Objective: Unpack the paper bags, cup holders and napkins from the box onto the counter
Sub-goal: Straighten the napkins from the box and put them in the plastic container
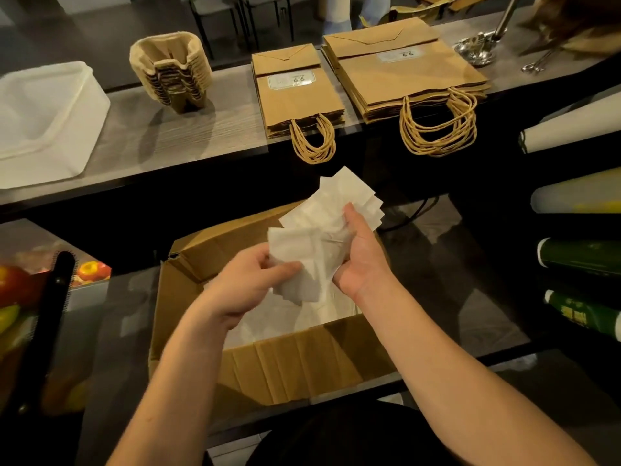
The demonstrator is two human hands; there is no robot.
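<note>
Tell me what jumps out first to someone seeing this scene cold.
Both hands, left hand and right hand, grip a fanned bunch of white napkins above the open cardboard box. Behind, on the counter, lie two stacks of brown paper bags and stacked cup holders.

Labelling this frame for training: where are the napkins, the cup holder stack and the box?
napkins (316, 230), head view, middle of the held bundle.
cup holder stack (171, 67), head view, its side.
box (302, 368), head view, near flap.

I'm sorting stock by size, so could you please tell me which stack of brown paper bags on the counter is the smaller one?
The left stack of brown paper bags, beside the moulded pulp cup holders; it's narrower than the right stack.
</note>
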